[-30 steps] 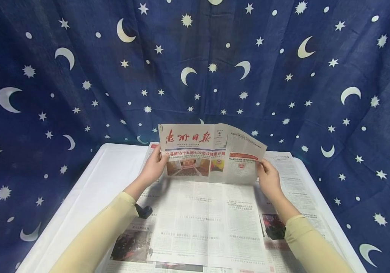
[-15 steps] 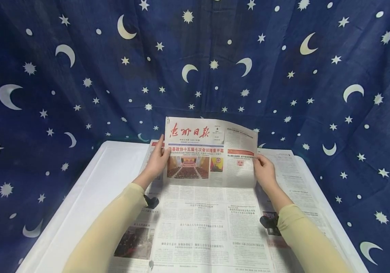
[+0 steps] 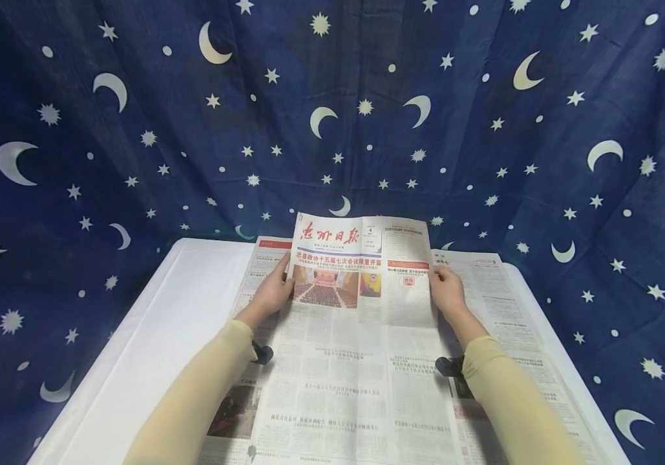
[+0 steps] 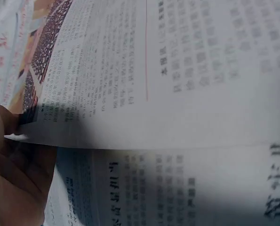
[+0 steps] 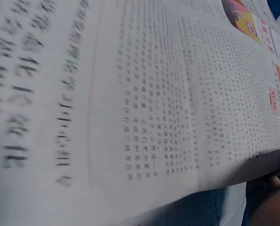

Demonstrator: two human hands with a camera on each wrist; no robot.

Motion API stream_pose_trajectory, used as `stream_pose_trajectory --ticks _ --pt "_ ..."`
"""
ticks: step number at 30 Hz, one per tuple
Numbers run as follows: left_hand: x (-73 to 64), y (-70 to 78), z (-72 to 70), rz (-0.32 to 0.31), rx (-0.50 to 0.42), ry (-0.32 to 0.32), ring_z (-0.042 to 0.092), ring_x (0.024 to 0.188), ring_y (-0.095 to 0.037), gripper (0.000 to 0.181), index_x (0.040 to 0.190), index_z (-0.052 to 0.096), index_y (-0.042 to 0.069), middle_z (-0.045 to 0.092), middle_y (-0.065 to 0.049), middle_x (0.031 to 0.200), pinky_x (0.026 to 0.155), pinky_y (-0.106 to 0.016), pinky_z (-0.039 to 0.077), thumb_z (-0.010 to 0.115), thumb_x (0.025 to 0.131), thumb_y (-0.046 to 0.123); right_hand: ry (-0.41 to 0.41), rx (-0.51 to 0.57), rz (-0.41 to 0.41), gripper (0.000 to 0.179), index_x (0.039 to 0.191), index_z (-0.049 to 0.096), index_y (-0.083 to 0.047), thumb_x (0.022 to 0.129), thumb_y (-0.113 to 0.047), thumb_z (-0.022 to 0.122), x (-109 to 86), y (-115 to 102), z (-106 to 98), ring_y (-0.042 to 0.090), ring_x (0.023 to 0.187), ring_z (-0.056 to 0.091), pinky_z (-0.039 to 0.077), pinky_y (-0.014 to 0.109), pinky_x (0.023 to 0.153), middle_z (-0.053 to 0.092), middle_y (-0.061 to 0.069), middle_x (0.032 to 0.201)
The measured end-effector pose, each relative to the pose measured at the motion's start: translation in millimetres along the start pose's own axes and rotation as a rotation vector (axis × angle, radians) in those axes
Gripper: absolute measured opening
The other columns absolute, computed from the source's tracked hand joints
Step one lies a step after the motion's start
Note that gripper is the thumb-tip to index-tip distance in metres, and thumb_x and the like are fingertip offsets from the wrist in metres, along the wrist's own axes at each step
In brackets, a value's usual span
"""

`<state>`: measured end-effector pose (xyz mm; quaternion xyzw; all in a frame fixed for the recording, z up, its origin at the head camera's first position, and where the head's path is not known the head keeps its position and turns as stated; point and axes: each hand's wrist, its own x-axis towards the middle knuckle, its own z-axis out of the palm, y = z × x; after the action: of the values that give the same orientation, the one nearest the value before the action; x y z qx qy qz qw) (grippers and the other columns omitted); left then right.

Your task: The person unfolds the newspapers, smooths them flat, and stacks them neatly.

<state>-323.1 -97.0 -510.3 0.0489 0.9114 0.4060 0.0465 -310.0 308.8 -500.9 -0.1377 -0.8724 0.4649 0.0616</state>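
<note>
At the far middle of the table, the left hand [image 3: 274, 292] pinches the left edge of the upper newspaper [image 3: 361, 310] and the right hand [image 3: 447, 290] pinches its right edge, its top lifted slightly. Under it, more spread newspaper sheets [image 3: 501, 303] cover most of a white tablecloth [image 3: 158, 336]; bare cloth shows along the left side. Behind and around the table hangs a dark blue curtain [image 3: 134, 129] with moons and stars.

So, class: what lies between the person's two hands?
In the head view, the newspaper's front page spans from left hand to right hand, each gripping an edge.
</note>
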Motion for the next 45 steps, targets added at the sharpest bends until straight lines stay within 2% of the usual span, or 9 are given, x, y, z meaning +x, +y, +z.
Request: stream_pose_trajectory --ticks 13,23,28,30,33,36,38,41,45 --pt "-6.0 0.5 9.4 -0.016 0.3 -0.086 0.044 0.142 -0.036 0.061 0.163 0.028 0.012 0.041 -0.013 0.16 0.116 -0.052 0.036 0.049 0.108 0.029 -0.079 -0.138 0.078 0.046 0.145 0.05 0.007 0.108 -0.018 0.045 3.0 13.9 7.3 0.042 0.127 0.052 0.042 0.054 0.11 0.054 0.029 0.139" --pt "-8.9 5.7 22.4 -0.015 0.526 -0.056 0.062 0.123 -0.036 0.056 0.16 0.034 0.011 0.061 -0.017 0.14 0.099 -0.054 0.052 0.045 0.109 0.032 -0.146 -0.092 0.153 0.053 0.147 0.046 0.008 0.109 -0.029 0.043 3.0 26.9 3.8 0.043 0.134 0.047 0.038 0.054 0.113 0.05 0.029 0.143" --pt "-12.9 15.8 22.0 -0.031 0.697 -0.007 0.068 0.1 -0.037 0.064 0.161 0.029 0.005 0.065 -0.022 0.12 0.078 -0.051 0.06 0.045 0.107 0.035 -0.252 0.029 0.218 0.059 0.149 0.043 0.01 0.11 -0.035 0.04 -14.3 36.5 -16.1 0.027 0.101 0.065 0.056 0.04 0.091 0.063 0.022 0.12" --pt "-15.9 22.2 21.9 0.033 0.742 -0.008 0.064 0.109 -0.039 0.068 0.162 0.028 0.007 0.059 -0.024 0.131 0.085 -0.052 0.058 0.05 0.105 0.037 -0.278 0.131 0.264 0.06 0.148 0.042 0.01 0.11 -0.035 0.041 -25.2 41.0 -25.5 0.018 0.086 0.068 0.06 0.033 0.08 0.067 0.014 0.107" --pt "-30.6 36.7 26.2 0.254 0.696 -0.072 0.049 0.134 -0.042 0.074 0.162 0.029 0.008 0.045 -0.024 0.151 0.107 -0.056 0.045 0.059 0.101 0.038 -0.316 0.296 0.327 0.058 0.146 0.042 0.011 0.11 -0.034 0.044 -42.1 47.9 -38.3 0.016 0.079 0.074 0.063 0.032 0.075 0.072 0.008 0.096" --pt "-53.5 51.8 39.9 0.49 0.564 -0.238 0.028 0.15 -0.04 0.076 0.162 0.028 0.008 0.03 -0.02 0.164 0.121 -0.056 0.026 0.061 0.1 0.039 -0.348 0.398 0.368 0.056 0.144 0.044 0.01 0.109 -0.034 0.046 -57.0 53.1 -46.9 0.023 0.085 0.077 0.062 0.037 0.08 0.076 0.011 0.098" --pt "-67.8 59.2 51.9 0.584 0.523 -0.342 0.025 0.152 -0.039 0.077 0.162 0.028 0.009 0.027 -0.018 0.166 0.122 -0.054 0.022 0.06 0.101 0.042 -0.379 0.435 0.381 0.055 0.145 0.042 0.009 0.11 -0.033 0.046 -65.6 54.3 -50.7 0.026 0.088 0.077 0.061 0.039 0.081 0.076 0.013 0.101" --pt "-80.0 64.3 68.1 0.629 0.537 -0.434 0.021 0.154 -0.036 0.078 0.163 0.028 0.013 0.024 -0.014 0.168 0.124 -0.05 0.02 0.056 0.101 0.05 -0.431 0.501 0.389 0.055 0.15 0.04 0.005 0.11 -0.031 0.047 -75.9 54.0 -53.4 0.026 0.09 0.077 0.061 0.039 0.082 0.076 0.013 0.103" --pt "-84.1 65.3 80.4 0.594 0.6 -0.458 0.015 0.156 -0.029 0.077 0.164 0.027 0.02 0.019 -0.008 0.17 0.125 -0.046 0.016 0.052 0.101 0.057 -0.519 0.628 0.357 0.054 0.156 0.034 0.003 0.112 -0.028 0.042 -86.6 50.3 -54.8 0.024 0.095 0.076 0.059 0.037 0.086 0.074 0.012 0.11"
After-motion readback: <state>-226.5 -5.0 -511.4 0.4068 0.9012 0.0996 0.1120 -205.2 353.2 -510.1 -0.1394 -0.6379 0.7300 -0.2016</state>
